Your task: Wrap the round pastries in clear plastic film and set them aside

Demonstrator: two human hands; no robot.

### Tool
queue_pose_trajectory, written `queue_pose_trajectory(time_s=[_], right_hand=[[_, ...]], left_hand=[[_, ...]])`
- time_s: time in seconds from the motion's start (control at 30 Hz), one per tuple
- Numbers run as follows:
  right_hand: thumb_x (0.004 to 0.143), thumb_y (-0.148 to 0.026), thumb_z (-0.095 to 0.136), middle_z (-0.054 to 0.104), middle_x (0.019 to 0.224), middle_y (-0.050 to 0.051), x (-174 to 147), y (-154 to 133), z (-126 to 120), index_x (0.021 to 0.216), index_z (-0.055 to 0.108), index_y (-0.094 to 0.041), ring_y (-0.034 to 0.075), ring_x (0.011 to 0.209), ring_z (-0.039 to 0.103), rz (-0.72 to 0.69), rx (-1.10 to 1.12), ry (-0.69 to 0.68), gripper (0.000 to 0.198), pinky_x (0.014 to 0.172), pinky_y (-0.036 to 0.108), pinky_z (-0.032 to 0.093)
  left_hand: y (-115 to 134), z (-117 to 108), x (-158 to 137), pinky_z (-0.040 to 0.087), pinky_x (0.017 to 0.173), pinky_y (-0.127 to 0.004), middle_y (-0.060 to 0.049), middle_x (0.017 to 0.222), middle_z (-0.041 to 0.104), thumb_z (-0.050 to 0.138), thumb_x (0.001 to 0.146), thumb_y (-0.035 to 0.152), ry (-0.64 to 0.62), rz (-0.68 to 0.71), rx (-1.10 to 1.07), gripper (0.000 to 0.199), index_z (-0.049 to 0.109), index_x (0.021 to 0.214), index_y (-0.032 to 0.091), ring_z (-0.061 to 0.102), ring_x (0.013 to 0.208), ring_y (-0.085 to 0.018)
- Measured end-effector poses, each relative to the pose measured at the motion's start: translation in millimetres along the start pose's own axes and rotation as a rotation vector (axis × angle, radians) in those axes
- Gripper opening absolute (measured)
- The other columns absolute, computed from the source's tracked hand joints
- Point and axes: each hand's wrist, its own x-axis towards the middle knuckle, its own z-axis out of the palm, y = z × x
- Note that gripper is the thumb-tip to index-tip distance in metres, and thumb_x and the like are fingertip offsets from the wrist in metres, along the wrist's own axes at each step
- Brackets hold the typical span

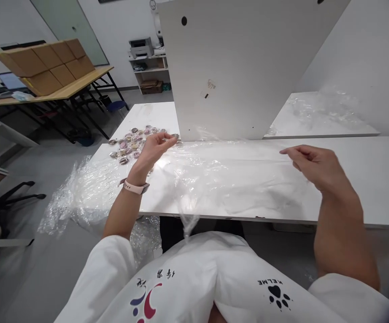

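Note:
A sheet of clear plastic film (211, 172) stretches across the white table between my two hands, and a crumpled end of it hangs over the front edge. My left hand (154, 147) pinches the film's left part, thumb against forefinger, with a wristband on that arm. Beside and behind it lie several small, individually wrapped round pieces (123, 144), pinkish and brown; what they are I cannot make out. At the film's right side my right hand (315, 165) is closed in a pinch, apparently on its edge, though the clear film there is hard to see.
An upright white panel (228, 72) rises at the table's back. Bubble wrap (87, 193) drapes off the left end. More clear plastic (329, 107) lies on a white surface at back right. Cardboard boxes (46, 67) sit on a wooden desk, with a printer (141, 47) farther back.

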Motion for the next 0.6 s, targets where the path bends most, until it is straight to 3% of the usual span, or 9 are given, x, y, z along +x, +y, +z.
queue_pose_trajectory(time_s=[0.07, 0.13, 0.2, 0.3, 0.37, 0.43, 0.47, 0.53, 0.6], right_hand=[[0.088, -0.044, 0.056, 0.056, 0.065, 0.001, 3, 16, 10, 0.096, 0.078, -0.023, 0.012, 0.057, 0.046, 0.023, -0.097, -0.082, 0.031, 0.053, 0.026, 0.034], [0.089, -0.048, 0.053, 0.063, 0.070, 0.003, 8, 37, 23, 0.099, 0.077, -0.024, 0.016, 0.064, 0.052, 0.042, -0.226, -0.111, 0.035, 0.058, 0.029, 0.037], [0.091, -0.051, 0.049, 0.067, 0.073, 0.005, 14, 59, 32, 0.104, 0.076, -0.027, 0.019, 0.068, 0.055, 0.070, -0.371, -0.123, 0.039, 0.061, 0.031, 0.038], [0.093, -0.045, 0.043, 0.072, 0.089, 0.011, 20, 88, 36, 0.112, 0.074, -0.024, 0.027, 0.086, 0.061, -0.016, -0.600, -0.056, 0.042, 0.074, 0.038, 0.042], [0.095, -0.041, 0.040, 0.070, 0.110, 0.016, 18, 98, 37, 0.120, 0.071, -0.019, 0.035, 0.106, 0.058, -0.153, -0.706, 0.088, 0.045, 0.088, 0.048, 0.041], [0.097, -0.042, 0.037, 0.065, 0.125, 0.017, 12, 100, 45, 0.130, 0.065, -0.016, 0.037, 0.119, 0.052, -0.267, -0.691, 0.179, 0.050, 0.097, 0.052, 0.039], [0.098, -0.044, 0.035, 0.063, 0.131, 0.016, 7, 100, 54, 0.134, 0.061, -0.017, 0.036, 0.123, 0.051, -0.302, -0.639, 0.152, 0.052, 0.100, 0.052, 0.039], [0.100, -0.048, 0.030, 0.058, 0.140, 0.011, -5, 100, 78, 0.143, 0.052, -0.022, 0.031, 0.129, 0.050, -0.371, -0.540, -0.044, 0.055, 0.104, 0.048, 0.040], [0.101, -0.051, 0.027, 0.048, 0.151, 0.006, -16, 105, 106, 0.147, 0.046, -0.028, 0.028, 0.138, 0.044, -0.428, -0.529, -0.255, 0.055, 0.110, 0.048, 0.038]], left_hand=[[-6, 7, 8, 0.039, 0.057, -0.029, 0.001, 0.058, 0.049, 0.066, 0.086, 0.047, 0.146, 0.077, 0.204, 0.025, 0.067, 0.090, 0.022, 0.046, 0.056, -0.013], [-12, 21, 9, 0.048, 0.074, -0.036, -0.004, 0.078, 0.063, 0.066, 0.086, 0.044, 0.255, 0.176, 0.386, 0.031, 0.066, 0.106, 0.021, 0.059, 0.079, -0.020], [-19, 39, -3, 0.048, 0.091, -0.044, -0.009, 0.105, 0.068, 0.061, 0.090, 0.044, 0.237, 0.281, 0.463, 0.038, 0.061, 0.120, 0.021, 0.060, 0.103, -0.025], [-35, 73, -42, 0.042, 0.108, -0.047, -0.010, 0.136, 0.060, 0.047, 0.098, 0.049, -0.008, 0.326, 0.457, 0.046, 0.051, 0.135, 0.024, 0.051, 0.129, -0.026], [-50, 98, -73, 0.029, 0.119, -0.053, -0.010, 0.157, 0.038, 0.044, 0.096, 0.058, -0.222, 0.289, 0.524, 0.060, 0.041, 0.146, 0.025, 0.030, 0.148, -0.031], [-66, 121, -100, 0.019, 0.121, -0.059, -0.010, 0.164, 0.022, 0.041, 0.094, 0.065, -0.383, 0.205, 0.587, 0.071, 0.033, 0.153, 0.026, 0.013, 0.153, -0.034], [-73, 130, -109, 0.017, 0.121, -0.062, -0.010, 0.165, 0.019, 0.040, 0.094, 0.067, -0.445, 0.172, 0.602, 0.073, 0.031, 0.154, 0.027, 0.009, 0.153, -0.036], [-83, 141, -120, 0.016, 0.120, -0.063, -0.009, 0.165, 0.021, 0.039, 0.094, 0.067, -0.518, 0.154, 0.602, 0.071, 0.033, 0.153, 0.028, 0.010, 0.153, -0.036], [-88, 139, -118, 0.023, 0.121, -0.059, -0.004, 0.161, 0.032, 0.042, 0.095, 0.064, -0.475, 0.167, 0.578, 0.060, 0.044, 0.147, 0.033, 0.022, 0.151, -0.032]])
